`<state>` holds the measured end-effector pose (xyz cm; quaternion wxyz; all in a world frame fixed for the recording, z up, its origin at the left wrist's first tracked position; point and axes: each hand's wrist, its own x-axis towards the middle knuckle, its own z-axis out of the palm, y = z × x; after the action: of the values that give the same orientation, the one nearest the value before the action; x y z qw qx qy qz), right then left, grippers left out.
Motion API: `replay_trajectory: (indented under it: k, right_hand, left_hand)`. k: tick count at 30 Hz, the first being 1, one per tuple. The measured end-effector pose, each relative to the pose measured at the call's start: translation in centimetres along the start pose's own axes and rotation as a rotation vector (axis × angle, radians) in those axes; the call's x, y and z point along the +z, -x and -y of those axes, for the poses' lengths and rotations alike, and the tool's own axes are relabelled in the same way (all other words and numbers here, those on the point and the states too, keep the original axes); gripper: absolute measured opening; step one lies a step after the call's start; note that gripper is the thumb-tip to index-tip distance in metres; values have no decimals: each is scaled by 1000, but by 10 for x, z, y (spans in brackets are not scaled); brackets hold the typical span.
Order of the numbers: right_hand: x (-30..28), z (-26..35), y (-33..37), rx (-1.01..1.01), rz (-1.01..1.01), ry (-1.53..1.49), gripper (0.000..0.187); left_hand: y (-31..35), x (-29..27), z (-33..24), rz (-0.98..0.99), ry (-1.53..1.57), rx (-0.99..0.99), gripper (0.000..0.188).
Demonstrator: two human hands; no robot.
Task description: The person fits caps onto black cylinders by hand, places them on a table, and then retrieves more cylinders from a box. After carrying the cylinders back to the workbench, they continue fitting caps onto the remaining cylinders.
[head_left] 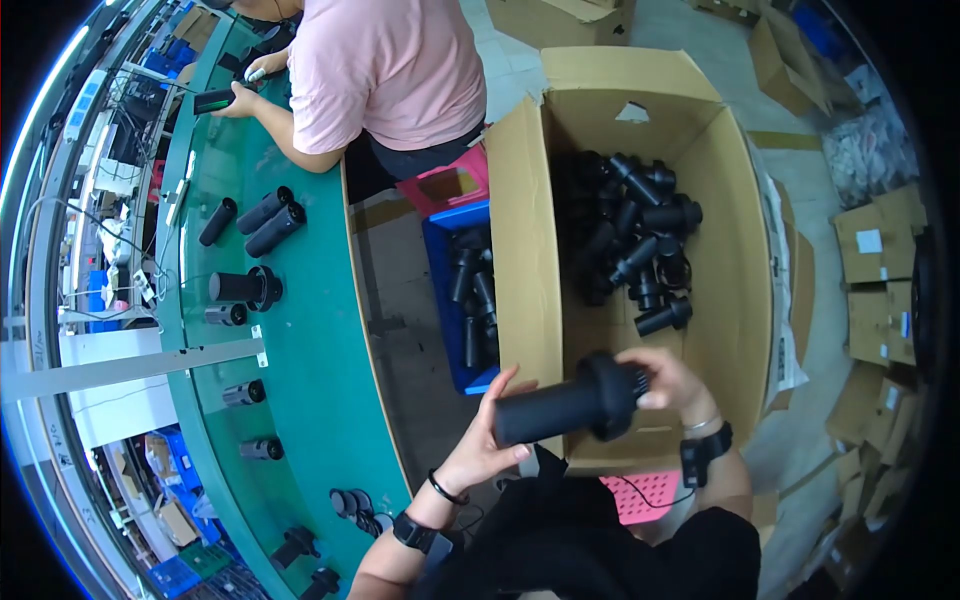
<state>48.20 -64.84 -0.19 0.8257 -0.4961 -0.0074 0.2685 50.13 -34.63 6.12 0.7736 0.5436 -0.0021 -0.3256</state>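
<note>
Both my hands hold a black flanged cylinder (550,408) over the near edge of a large cardboard box (735,200). My left hand (480,445) grips its smooth, plain end, thumb below and fingers behind. At the other end, past the wide collar, my right hand (668,382) has its fingers closed on the narrower ribbed tip. The held part lies nearly level, slightly blurred. Inside the box is a heap of similar black parts (640,220), piled loosely toward the far and left side.
A green workbench (320,340) on the left carries black cylinders (275,230) and a stack of dark discs (350,502). A blue bin (435,270) of black parts stands between bench and box. A co-worker in a pink shirt (390,70) handles a device at the bench.
</note>
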Motion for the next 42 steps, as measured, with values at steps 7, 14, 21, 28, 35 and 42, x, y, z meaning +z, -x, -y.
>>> replay_trajectory:
  k: [7,14,21,28,35,42]
  right_hand:
    - [-64,9,-139,-131,-90,129,27]
    - [-221,-82,-296,291,-735,1358,59]
    - [-200,-90,-331,404,-643,1453,39]
    - [-186,-67,-223,-190,-722,1403,35]
    - [-38,49,-101,-596,-813,1371,29]
    - [184,77,-56,-499,-512,1179,37]
  left_hand:
    - [51,-58,1,-302,61,47,65]
    - [79,-86,-13,-473,-35,-76,57]
    - [125,-99,13,-636,25,-132,49]
    - [160,-105,17,-574,-44,-70,51]
    - [249,-103,17,-686,4,169,55]
    - [393,-107,37,-805,149,394,54]
